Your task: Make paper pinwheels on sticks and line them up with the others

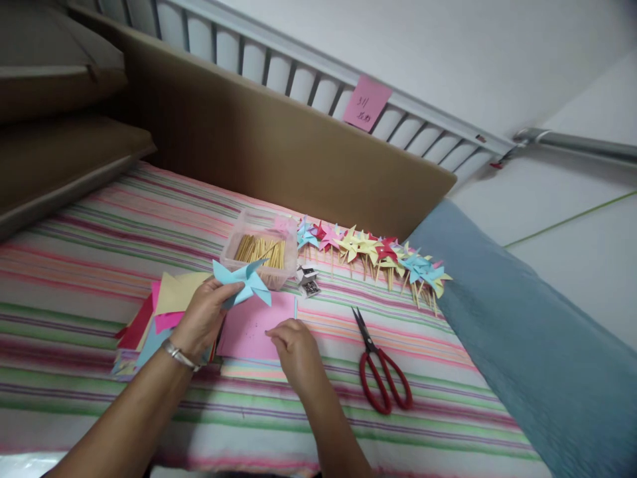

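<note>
A light blue paper pinwheel (243,282), its blades folded inward, is pinched between the thumb and fingers of my left hand (204,312). My right hand (293,348) is closed in a pinch over a stack of pink paper (251,325); a tiny dark speck shows at its fingertips, too small to name. Several dark specks lie on the pink sheet. Just beyond the pinwheel stands a clear plastic box (233,229) of wooden sticks (261,249). A small open box of metal pins (309,285) sits to its right.
Red-handled scissors (381,372) lie at the right. Finished pinwheels on sticks (368,249) form a row along the cardboard panel (279,146). Coloured paper pieces (159,332) are piled beneath my left forearm. Brown packages (64,146) stand at the left of the striped cloth (438,411).
</note>
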Motion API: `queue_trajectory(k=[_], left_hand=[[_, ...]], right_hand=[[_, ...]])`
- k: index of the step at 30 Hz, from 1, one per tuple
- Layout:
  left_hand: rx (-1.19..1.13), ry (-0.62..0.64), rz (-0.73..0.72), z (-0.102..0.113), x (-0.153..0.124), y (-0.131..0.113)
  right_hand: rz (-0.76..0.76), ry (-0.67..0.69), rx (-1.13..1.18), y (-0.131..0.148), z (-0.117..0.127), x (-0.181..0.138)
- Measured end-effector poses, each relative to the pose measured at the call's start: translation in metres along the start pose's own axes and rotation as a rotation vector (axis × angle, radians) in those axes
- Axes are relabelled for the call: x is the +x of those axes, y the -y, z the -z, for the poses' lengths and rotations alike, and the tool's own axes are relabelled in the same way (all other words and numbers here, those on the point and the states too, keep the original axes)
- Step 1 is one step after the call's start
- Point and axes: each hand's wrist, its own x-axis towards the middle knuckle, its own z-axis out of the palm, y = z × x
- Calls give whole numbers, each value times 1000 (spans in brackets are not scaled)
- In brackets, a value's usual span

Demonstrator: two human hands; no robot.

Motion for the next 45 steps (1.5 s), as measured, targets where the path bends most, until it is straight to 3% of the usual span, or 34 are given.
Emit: queue_trajectory(k=[4,15,31,38,45], left_hand=[[7,-6,1,-1,-1,-1],[-3,7,-6,-2,1,1],[-32,10,3,0,1,-1],[-33,12,-3,1,1,0],[-30,-12,14,-1,0,-2]], right_hand=[[89,2,-83,-2,-8,0],[1,-62,-122,-3,-20,14],[-36,-207,-121,-2,-9,6],[53,-122,-165,6,-14,3],[-31,14,-260,15,-26,-6]])
